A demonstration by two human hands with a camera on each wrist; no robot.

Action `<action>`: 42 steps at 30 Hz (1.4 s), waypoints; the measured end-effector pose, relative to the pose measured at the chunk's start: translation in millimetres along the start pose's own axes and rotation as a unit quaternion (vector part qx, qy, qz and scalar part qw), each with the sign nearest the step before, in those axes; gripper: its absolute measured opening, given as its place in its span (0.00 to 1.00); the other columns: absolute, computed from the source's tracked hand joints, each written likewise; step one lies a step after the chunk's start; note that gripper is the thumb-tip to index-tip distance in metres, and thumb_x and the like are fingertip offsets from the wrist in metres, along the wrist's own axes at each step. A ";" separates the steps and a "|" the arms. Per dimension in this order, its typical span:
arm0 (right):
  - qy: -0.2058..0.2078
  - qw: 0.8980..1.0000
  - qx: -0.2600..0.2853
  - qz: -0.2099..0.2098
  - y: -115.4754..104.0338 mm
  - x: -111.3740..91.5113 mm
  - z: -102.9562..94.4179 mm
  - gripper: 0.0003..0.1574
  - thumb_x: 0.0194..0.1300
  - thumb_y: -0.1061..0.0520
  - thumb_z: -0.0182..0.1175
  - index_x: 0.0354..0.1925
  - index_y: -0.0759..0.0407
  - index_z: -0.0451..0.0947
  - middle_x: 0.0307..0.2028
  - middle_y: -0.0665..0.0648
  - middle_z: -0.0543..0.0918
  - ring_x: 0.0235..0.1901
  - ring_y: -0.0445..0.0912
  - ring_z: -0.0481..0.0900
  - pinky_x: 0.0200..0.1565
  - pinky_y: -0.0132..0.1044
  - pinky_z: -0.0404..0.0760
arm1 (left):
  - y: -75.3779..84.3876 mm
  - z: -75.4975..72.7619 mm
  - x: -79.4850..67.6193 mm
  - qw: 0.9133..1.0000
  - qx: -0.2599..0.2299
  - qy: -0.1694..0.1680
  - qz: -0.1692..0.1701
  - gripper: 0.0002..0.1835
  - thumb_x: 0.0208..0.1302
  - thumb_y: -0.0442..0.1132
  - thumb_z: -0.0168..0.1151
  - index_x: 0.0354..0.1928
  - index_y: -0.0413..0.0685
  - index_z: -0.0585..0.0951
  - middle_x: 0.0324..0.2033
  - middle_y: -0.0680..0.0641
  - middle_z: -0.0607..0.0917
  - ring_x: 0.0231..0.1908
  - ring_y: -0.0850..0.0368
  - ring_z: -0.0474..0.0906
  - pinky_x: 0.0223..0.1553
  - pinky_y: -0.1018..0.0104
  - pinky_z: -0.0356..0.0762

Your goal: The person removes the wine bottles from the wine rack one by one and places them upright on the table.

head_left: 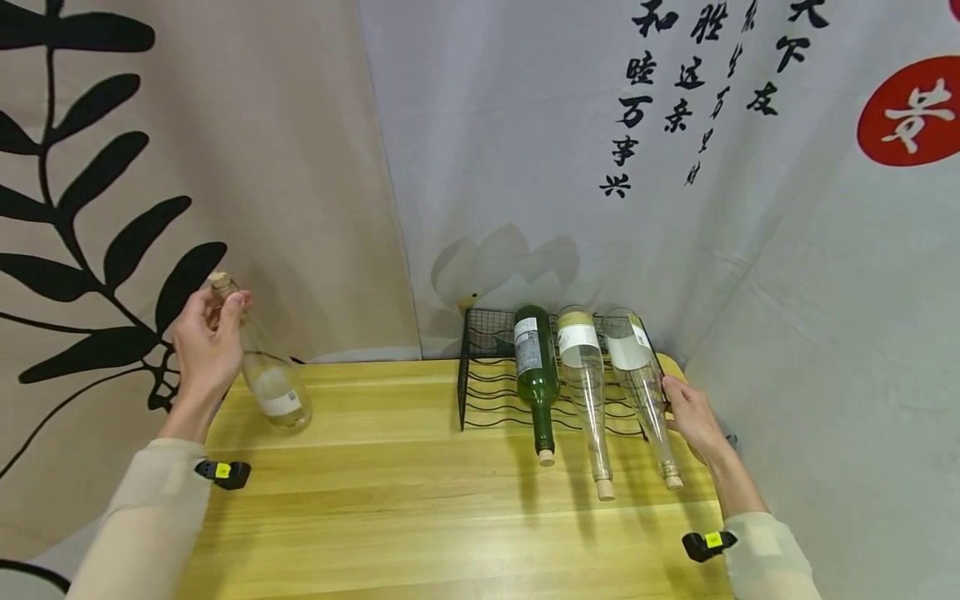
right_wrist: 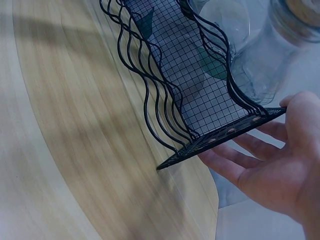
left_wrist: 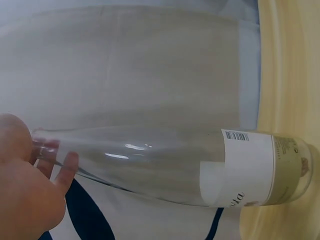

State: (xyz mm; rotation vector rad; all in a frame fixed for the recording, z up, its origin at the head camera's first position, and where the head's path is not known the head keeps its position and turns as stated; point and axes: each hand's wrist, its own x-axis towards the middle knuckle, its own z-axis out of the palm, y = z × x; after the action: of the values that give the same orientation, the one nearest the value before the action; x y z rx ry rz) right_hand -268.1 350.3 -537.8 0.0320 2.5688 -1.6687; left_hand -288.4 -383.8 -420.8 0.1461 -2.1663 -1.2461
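Observation:
At the table's left side, my left hand (head_left: 210,354) grips a clear glass bottle (head_left: 279,392) by its neck, just below the cork. The bottle stands slightly tilted, its base low over the tabletop, and the left wrist view shows its white label (left_wrist: 250,167). A black wire bottle rack (head_left: 487,400) sits at the back right. My right hand (head_left: 697,421) holds the rack's right side, thumb on the edge and fingers (right_wrist: 230,160) against the outer mesh panel. On the rack lie a green bottle (head_left: 537,367) and two clear bottles (head_left: 583,375), corked necks toward me.
The wooden table (head_left: 375,500) meets a fabric backdrop (head_left: 300,208) along its back edge. Another cloth wall (head_left: 847,333) stands close on the right. The bottle necks stick out past the rack's front, above the table.

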 end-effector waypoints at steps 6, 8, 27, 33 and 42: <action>-0.006 1.000 0.000 0.003 2.8 -0.1 -0.2 0.49 0.94 0.35 0.32 0.91 0.68 0.50 0.86 0.77 0.57 0.70 0.52 0.79 0.72 0.63 0.88 | -1.6 -1.3 3.0 0.999 0.026 -0.008 -0.016 0.27 0.90 0.60 0.50 0.79 0.58 0.76 0.68 0.47 0.88 0.58 0.79 0.80 0.63 0.82 0.80; -0.009 1.000 0.001 0.006 3.7 0.1 -0.5 0.49 0.94 0.35 0.32 0.91 0.69 0.47 0.88 0.78 0.53 0.77 0.65 0.72 0.74 0.69 0.83 | -2.6 -2.2 3.6 0.999 0.028 -0.010 -0.022 0.27 0.90 0.61 0.49 0.79 0.60 0.75 0.69 0.47 0.88 0.59 0.78 0.80 0.66 0.79 0.81; -0.008 1.000 -0.001 -0.005 4.1 -0.4 0.2 0.51 0.94 0.32 0.32 0.90 0.70 0.49 0.87 0.78 0.55 0.79 0.70 0.68 0.76 0.76 0.77 | -15.2 -0.5 3.8 0.998 0.028 -0.018 -0.054 0.28 0.91 0.59 0.48 0.81 0.57 0.74 0.76 0.47 0.84 0.64 0.76 0.81 0.76 0.73 0.80; -0.007 1.000 -0.001 -0.001 4.4 1.2 -0.2 0.50 0.94 0.34 0.32 0.91 0.68 0.48 0.87 0.78 0.55 0.78 0.68 0.69 0.75 0.70 0.82 | -16.3 1.5 4.6 0.999 0.029 -0.010 -0.033 0.28 0.91 0.59 0.50 0.80 0.53 0.74 0.73 0.45 0.86 0.60 0.81 0.79 0.72 0.79 0.81; -0.006 1.000 -0.005 -0.007 3.3 -2.2 1.6 0.50 0.94 0.34 0.32 0.91 0.67 0.47 0.88 0.78 0.55 0.79 0.70 0.69 0.73 0.68 0.84 | -16.1 2.0 1.3 0.999 0.041 0.002 -0.023 0.29 0.90 0.60 0.51 0.78 0.50 0.77 0.70 0.44 0.87 0.57 0.84 0.78 0.66 0.82 0.81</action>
State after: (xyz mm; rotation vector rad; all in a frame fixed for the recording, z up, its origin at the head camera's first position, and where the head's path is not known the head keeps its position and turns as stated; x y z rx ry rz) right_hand -265.7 350.3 -541.3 0.0039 2.5754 -1.6552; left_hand -293.8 -391.6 -434.0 0.2323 -2.2231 -1.1819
